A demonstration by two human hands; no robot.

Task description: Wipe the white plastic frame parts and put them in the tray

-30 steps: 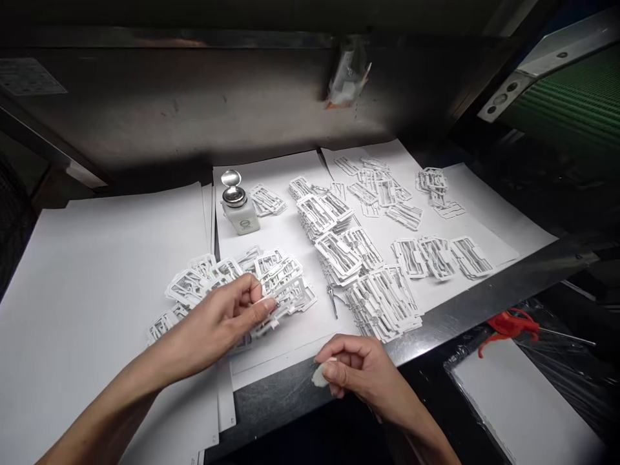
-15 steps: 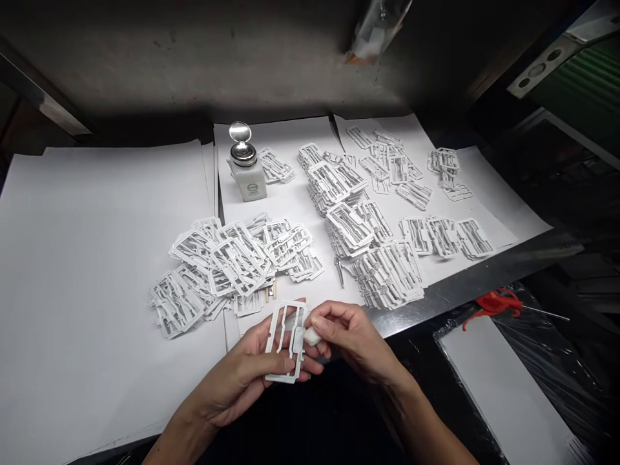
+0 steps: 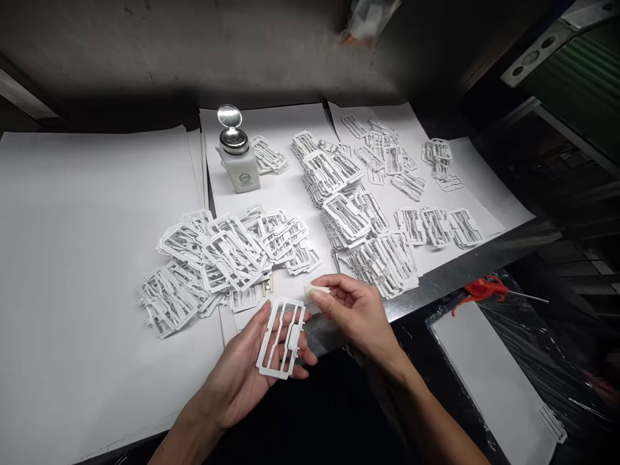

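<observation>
A white plastic frame (image 3: 282,338) with thin inner bars lies across the palm and fingers of my left hand (image 3: 247,368), which holds it. My right hand (image 3: 356,316) pinches a small white wad (image 3: 317,290) between thumb and forefinger, just off the frame's upper right corner. Whether the wad is cloth or cotton I cannot tell. Ahead of my left hand, similar white frames form a loose heap (image 3: 232,252). Beyond my right hand stand neater stacks of them (image 3: 385,263).
A white dispenser bottle (image 3: 243,173) with its metal lid raised stands at the back. A metal tool like nail clippers (image 3: 336,260) lies beside the stacks. A red air blow gun (image 3: 484,289) rests on black plastic at the right. White paper (image 3: 87,258) covers the bench.
My right hand has drawn the wad away from the frame, upward. My left thumb has lifted off the frame, which now lies on the open palm. The view has shifted slightly.
</observation>
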